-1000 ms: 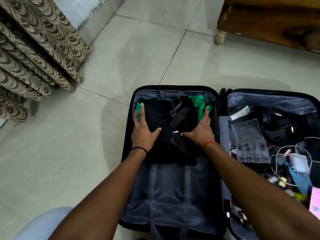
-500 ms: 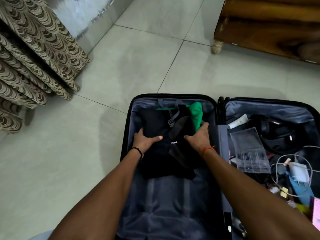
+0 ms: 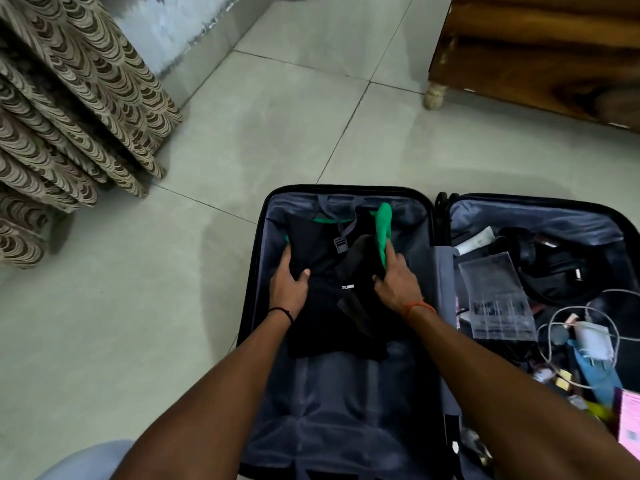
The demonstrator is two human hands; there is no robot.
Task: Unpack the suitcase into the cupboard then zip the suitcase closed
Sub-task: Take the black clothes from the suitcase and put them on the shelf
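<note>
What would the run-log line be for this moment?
step: lifting clothes | left hand: grips black clothes pile | right hand: grips pile, green garment | suitcase: open on floor

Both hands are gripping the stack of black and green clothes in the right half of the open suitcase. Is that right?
Not quite. The head view shows the left hand and right hand gripping the clothes in the left half of the suitcase, not the right.

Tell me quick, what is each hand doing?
Left hand: grips the folded black clothing pile.
Right hand: grips that pile's other side, beside green cloth.
</note>
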